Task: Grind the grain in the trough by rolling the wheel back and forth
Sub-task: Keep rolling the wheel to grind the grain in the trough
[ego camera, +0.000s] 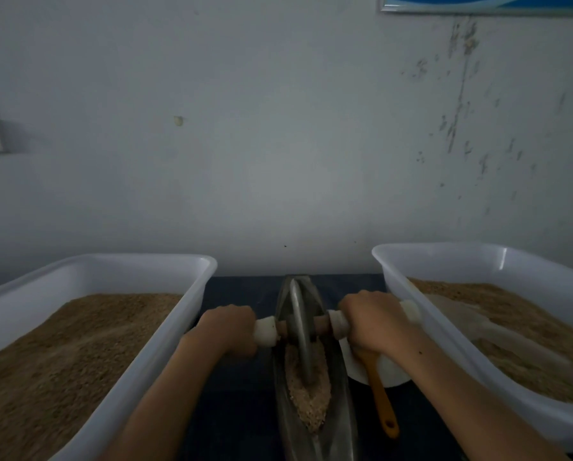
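Note:
A long, boat-shaped metal trough [340, 407] lies lengthwise in front of me on a dark table. Pale crushed grain [311, 399] fills its near half. A thin metal wheel [298, 322] stands upright in the groove toward the far half, on a wooden axle with white handle sleeves [265, 331]. My left hand [227, 331] is closed around the left handle. My right hand [373, 322] is closed around the right handle, whose white end sticks out past my knuckles.
A white plastic bin [192, 294] of brown grain stands on the left, and another white bin [398, 284] of grain on the right. A white bowl [389, 372] with a yellow-handled spatula [383, 404] sits right of the trough, under my right wrist. A wall rises close behind.

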